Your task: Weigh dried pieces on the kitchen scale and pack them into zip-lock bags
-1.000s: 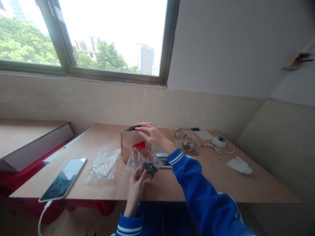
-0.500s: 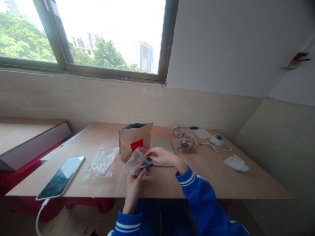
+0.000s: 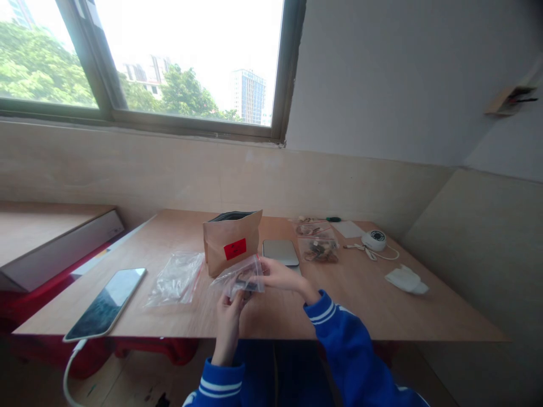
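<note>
A clear zip-lock bag [image 3: 248,270] with dark pieces inside is held over the table, in front of a brown paper pouch [image 3: 216,243]. My left hand [image 3: 229,316] pinches the bag's lower part from the near side. On its right, my right hand [image 3: 278,275] grips the bag's edge by the red zip strip, its fingertips partly hidden behind the plastic. The pouch stands upright with its top open and a red label on its front. Behind my right hand lies a flat silver-grey device [image 3: 280,252], partly covered by the hand.
Empty clear bags [image 3: 176,280] and a phone [image 3: 106,304] on a charging cable lie left. Filled zip-lock bags [image 3: 320,250], a green-handled tool [image 3: 334,219], a white dome camera [image 3: 374,241] with its cable and a crumpled white tissue [image 3: 406,281] lie right.
The bag has swung from slanting with its mouth open to lying flatter, its zip edge now on the right. My right fingers have moved from the bag's mouth onto that edge.
</note>
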The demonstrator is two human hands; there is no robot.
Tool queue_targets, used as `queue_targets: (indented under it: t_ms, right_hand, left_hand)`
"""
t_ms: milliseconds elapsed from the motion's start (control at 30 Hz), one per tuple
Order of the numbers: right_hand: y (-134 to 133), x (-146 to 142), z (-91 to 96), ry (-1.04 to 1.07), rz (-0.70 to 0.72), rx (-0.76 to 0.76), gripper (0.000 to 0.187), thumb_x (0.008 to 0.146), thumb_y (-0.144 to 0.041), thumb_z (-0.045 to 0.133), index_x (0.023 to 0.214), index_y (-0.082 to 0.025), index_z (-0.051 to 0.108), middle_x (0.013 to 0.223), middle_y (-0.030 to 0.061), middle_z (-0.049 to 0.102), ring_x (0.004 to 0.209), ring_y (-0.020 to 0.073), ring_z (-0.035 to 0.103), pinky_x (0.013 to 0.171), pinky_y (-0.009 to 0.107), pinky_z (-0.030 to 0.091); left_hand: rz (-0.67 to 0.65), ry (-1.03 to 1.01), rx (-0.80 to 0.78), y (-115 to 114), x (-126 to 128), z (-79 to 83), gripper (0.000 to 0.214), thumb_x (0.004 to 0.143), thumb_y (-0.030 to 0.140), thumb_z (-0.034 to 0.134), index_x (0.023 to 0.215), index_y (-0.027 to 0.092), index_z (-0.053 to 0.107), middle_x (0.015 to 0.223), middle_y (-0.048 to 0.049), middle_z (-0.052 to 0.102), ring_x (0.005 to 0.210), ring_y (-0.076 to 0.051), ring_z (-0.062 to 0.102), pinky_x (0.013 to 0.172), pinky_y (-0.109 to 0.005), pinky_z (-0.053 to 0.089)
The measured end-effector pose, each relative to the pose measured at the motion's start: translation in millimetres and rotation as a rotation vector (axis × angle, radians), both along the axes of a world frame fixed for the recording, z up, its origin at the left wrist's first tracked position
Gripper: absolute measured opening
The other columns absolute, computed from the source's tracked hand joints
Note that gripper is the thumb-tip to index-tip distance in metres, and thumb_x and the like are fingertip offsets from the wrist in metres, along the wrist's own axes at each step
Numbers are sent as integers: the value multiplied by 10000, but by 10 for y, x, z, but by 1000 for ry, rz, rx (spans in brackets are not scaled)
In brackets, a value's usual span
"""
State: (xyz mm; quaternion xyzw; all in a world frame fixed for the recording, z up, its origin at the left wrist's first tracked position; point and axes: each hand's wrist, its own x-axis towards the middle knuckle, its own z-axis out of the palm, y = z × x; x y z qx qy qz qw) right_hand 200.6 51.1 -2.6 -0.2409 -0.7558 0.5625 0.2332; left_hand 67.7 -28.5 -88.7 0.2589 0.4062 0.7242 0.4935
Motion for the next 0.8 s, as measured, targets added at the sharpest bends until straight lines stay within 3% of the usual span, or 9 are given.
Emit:
queue_targets:
  t_ms: [133, 267, 467, 800]
  right_hand:
    - [27, -10, -63, -16, -21, -18, 435, 751, -432, 713, 1073, -145, 652, 1103, 100, 680, 1005, 234, 640, 897, 376, 493]
    - [30, -8, -91, -3, -160, -64, 402, 710, -402, 753, 997, -131, 677, 981, 94, 708, 874, 213, 664, 768, 335, 530]
    - [66, -18, -178, 32, -339, -151, 372, 650, -367, 802, 906, -124, 684, 800, 59, 704, 716, 167, 654, 607, 259, 518]
    - [81, -106, -162, 162, -524, -43, 366, 604, -327, 799, 894, -128, 698, 835, 79, 724, 756, 195, 672, 733, 335, 532]
  left_hand:
    - [-26, -23, -19, 4, 28, 4, 445, 627, 418, 790, 982, 163, 708, 1012, -83, 724, 1021, -276, 651, 906, -408, 525]
    - [-47, -33, -30, 11, 55, 29, 417, 610, 417, 804, 917, 148, 719, 953, -84, 734, 977, -272, 665, 924, -425, 514]
    - [-104, -56, -13, 9, 45, 86, 380, 676, 371, 769, 984, 157, 712, 1115, -94, 698, 1123, -274, 603, 984, -404, 478]
    - [-32, -79, -56, 20, 24, 47, 382, 625, 378, 794, 921, 159, 695, 1022, -87, 713, 995, -233, 654, 862, -326, 520]
